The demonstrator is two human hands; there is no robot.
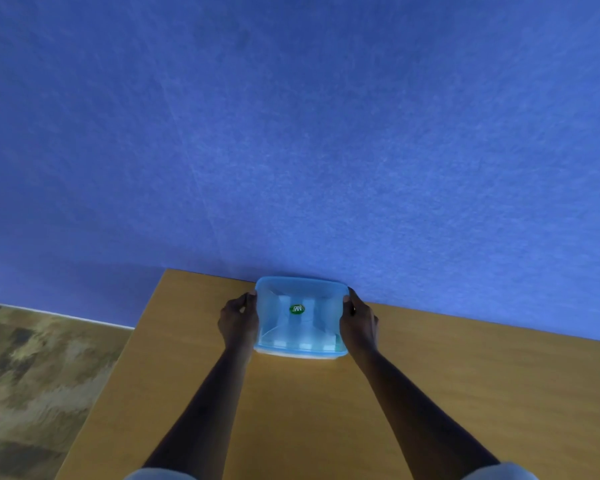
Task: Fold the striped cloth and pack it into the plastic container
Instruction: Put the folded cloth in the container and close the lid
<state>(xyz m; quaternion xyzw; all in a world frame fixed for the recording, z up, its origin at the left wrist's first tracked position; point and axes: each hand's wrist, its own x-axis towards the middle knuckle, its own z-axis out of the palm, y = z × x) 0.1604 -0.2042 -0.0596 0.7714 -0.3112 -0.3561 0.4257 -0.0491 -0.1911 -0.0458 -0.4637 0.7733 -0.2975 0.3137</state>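
Presently, we find the plastic container (300, 317) standing on the wooden tabletop (291, 410), at its far edge, close against the blue wall (291, 133). It is a translucent blue box with rounded corners and a blue lid (302, 289) seated on top, bearing a small green sticker (297, 309). Through the lid we make out pale bands that we judge to be the striped cloth (298, 344) lying folded inside, though the tinted plastic blurs it and we cannot confirm the fold.

The left hand (239, 320) sits against the container's left side and the right hand (357, 320) against its right side. The fingers of both hands are curled round the upper rim and closed upon the container, one on each flank; neither holds anything else.

On handling, we judge the container light and fairly stiff, with thin walls that would flex somewhat under a hard squeeze. The smooth plastic is likely slippery, so a grip at the rim under the lid's lip, on opposite sides as now, looks soundest. The cloth is soft and would add little weight. We judge the packing essentially done, with the lid's full seating at each corner remaining to be verified.
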